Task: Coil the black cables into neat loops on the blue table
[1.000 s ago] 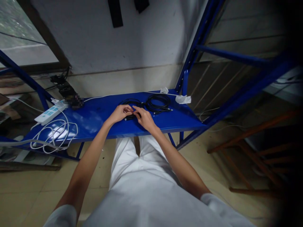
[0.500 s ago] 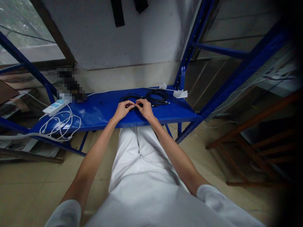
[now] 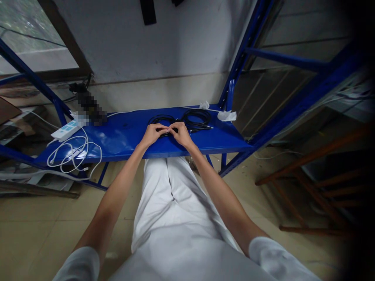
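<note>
right hand (image 3: 181, 134) has come up level with left hand (image 3: 151, 135) since a second ago, the tips meeting over left coil (image 3: 159, 117). fingers (image 3: 159, 126) bent inward, thumbs toward forefingers; cannot tell whether they pinch cable, contact hidden. left coil flat on shelf (image 3: 117, 148), partly under the hands, probably so the shelf bears its weight and both hands can work. right coil (image 3: 195, 111) just beside, black, looped too, plug ends toward the right. coils loose, in no container.
</note>
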{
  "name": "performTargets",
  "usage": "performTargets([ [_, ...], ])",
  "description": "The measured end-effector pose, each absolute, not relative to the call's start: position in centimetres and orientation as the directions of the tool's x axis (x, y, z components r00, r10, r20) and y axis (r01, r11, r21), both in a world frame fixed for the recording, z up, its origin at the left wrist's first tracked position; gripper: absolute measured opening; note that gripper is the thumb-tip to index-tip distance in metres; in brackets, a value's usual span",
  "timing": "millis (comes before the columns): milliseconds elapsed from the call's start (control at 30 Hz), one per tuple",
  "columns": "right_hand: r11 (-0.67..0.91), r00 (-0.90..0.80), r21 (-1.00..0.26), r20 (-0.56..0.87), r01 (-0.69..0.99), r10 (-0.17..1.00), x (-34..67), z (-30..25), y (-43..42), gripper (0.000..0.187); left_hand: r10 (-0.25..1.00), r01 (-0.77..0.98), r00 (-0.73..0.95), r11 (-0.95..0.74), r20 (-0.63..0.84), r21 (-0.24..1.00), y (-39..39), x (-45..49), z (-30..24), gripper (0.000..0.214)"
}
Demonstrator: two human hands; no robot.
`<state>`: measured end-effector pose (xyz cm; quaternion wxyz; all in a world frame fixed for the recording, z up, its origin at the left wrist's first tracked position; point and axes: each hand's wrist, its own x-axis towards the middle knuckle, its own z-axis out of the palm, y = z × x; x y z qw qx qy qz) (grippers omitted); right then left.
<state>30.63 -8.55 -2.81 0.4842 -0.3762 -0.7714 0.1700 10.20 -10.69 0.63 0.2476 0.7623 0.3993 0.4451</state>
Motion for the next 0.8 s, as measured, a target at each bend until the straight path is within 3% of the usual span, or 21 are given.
performTargets([
  [167,0.685,-0.282,-0.633,0.626,0.360,0.727,30.7,-2.7,-8.7,0.017,0.794,0.455,0.300,-0.606,0.529,0.652,-11.2,10.3,0.6,0.021],
  [567,0.605,-0.218,-0.704,0.567,0.373,0.794,30.7,-2.9,-8.7,0.013,0.764,0.428,0.276,-0.641,0.583,0.637,-11.6,10.6,-0.3,0.022],
  [800,0.620,-0.129,-0.696,0.621,0.362,0.773,31.8,-1.3,-12.5,0.015,0.785,0.562,0.301,-0.604,0.541,0.565,-12.4,10.7,-0.1,0.025],
])
